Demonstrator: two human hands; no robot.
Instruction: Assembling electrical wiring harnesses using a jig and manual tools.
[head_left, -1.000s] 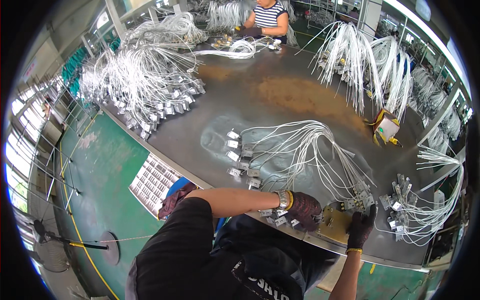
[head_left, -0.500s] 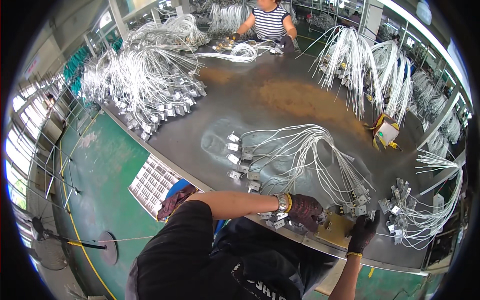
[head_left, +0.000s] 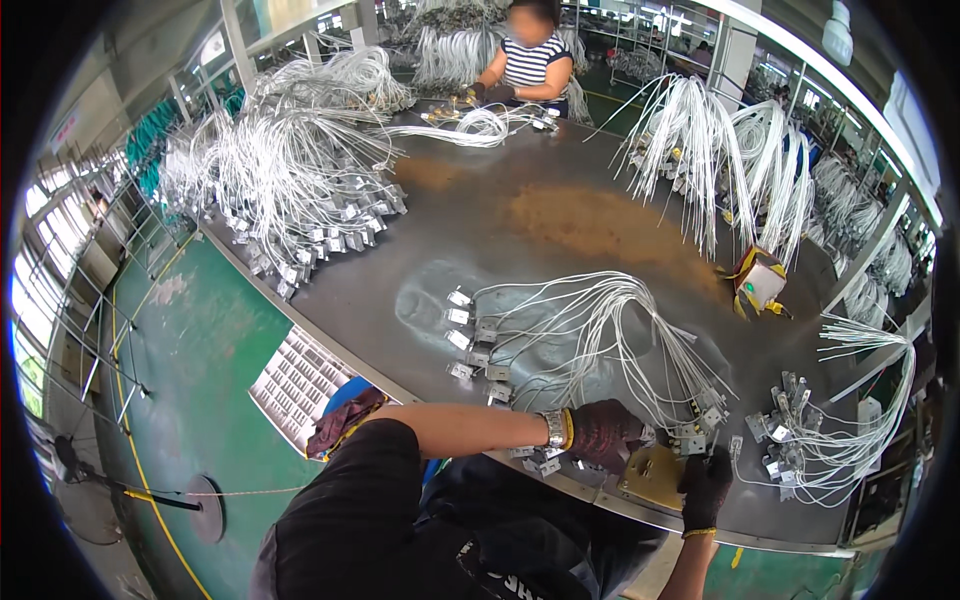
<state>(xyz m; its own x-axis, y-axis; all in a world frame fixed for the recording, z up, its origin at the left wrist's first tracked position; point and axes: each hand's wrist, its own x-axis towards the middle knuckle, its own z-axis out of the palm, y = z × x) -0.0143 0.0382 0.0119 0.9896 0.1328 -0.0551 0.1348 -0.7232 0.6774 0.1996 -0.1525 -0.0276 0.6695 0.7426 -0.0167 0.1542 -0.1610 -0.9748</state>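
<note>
My left hand [head_left: 605,435], in a dark reddish knitted glove, is curled at the near edge of the metal table, its fingertips on a small silvery part I cannot make out. Beside it, a brass-coloured plate [head_left: 654,476] lies at the table edge between both hands. My right hand [head_left: 706,486], in a dark glove, is closed at the plate's right side, close to a cluster of metal housings [head_left: 692,438]; what its fingers grip is hidden. From these housings a bundle of white wires [head_left: 625,300] arches leftward to several silvery metal holders [head_left: 480,345].
Another wire bundle with metal ends [head_left: 795,430] lies at the right. A yellow-and-black taped box [head_left: 760,282] sits behind it. A large wire heap [head_left: 290,170] fills the far left. A co-worker [head_left: 535,65] stands across the table. A white slotted tray [head_left: 300,385] is below the left edge.
My right hand has shifted slightly left toward the plate, and a small metal piece on a wire now lies apart from its fingertips. The co-worker's hands have come together.
</note>
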